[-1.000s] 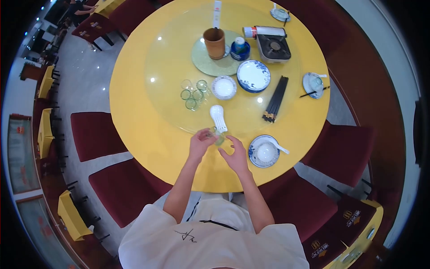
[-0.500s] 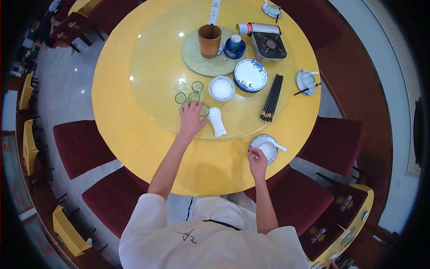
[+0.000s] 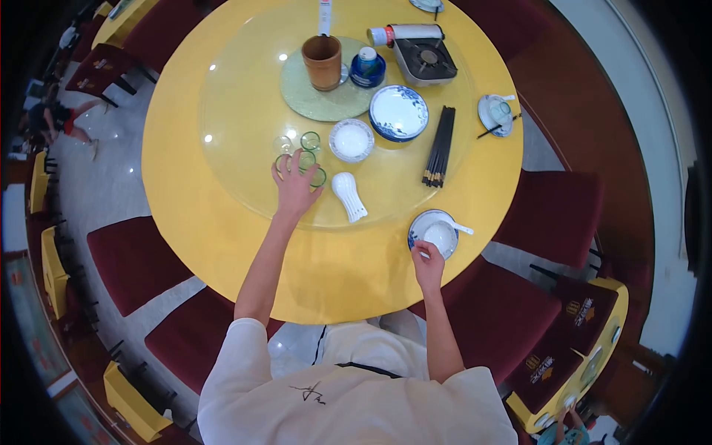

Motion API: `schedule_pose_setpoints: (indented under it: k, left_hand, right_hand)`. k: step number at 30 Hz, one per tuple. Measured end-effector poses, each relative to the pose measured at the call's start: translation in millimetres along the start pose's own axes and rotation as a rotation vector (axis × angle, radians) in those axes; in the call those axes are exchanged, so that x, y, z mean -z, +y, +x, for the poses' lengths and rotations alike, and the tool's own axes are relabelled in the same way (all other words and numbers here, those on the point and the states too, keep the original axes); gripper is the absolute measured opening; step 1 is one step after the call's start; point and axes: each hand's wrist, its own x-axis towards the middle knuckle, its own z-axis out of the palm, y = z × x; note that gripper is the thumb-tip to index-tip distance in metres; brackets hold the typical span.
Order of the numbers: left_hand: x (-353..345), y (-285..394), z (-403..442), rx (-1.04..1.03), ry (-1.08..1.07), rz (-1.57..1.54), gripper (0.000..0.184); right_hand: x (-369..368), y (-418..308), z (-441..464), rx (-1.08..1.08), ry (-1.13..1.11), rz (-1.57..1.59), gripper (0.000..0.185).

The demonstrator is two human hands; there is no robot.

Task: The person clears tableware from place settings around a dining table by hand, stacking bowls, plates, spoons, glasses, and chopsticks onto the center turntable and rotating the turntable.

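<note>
Here, left of centre in the frame: glasses, clustered on the table; our left hand lies nearer, fingers spread wide over them, partly hiding several; contact unclear. Right of centre, lower: our right hand, fingers gathered narrow by the bowl; whether it holds anything, we cannot tell.

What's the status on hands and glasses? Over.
Left hand spread over green-rimmed glasses, grip unclear. Right hand curled at plated white bowl, hold unclear. Stacked spoons near the glasses, not covering them.
</note>
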Motion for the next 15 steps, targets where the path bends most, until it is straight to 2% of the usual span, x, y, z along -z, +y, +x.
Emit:
schedule_pose_setpoints:
  k: [6,9,12,13,14,15]
  left_hand:
    - [-20.9,-8.3,3.7,0.009,0.035,0.052,0.06]
    - [0.8,15.4,3.9,-0.003,0.092,0.004,0.058]
    - [-3.3,46.9,-13.4,-0.025,0.155,-0.249,0.054]
    - [-6.2,64.9,-23.4,-0.046,0.117,-0.344,0.051]
    - [-10.1,88.3,-35.6,-0.067,0.077,-0.435,0.047]
    - [-16.3,111.4,-46.9,-0.02,-0.049,-0.665,0.045]
  right_hand:
    - [32.9,5.3,6.1,-0.014,0.056,-0.097,0.02]
    - [56.9,4.5,14.8,0.028,0.136,-0.186,0.021]
    - [86.2,-3.6,32.9,0.144,0.142,-0.431,0.026]
    - [95.3,3.1,41.3,0.235,0.149,-0.586,0.03]
    - [100.7,10.4,47.3,0.192,0.148,-0.596,0.031]
    - [103.5,14.0,53.9,0.151,0.147,-0.603,0.032]
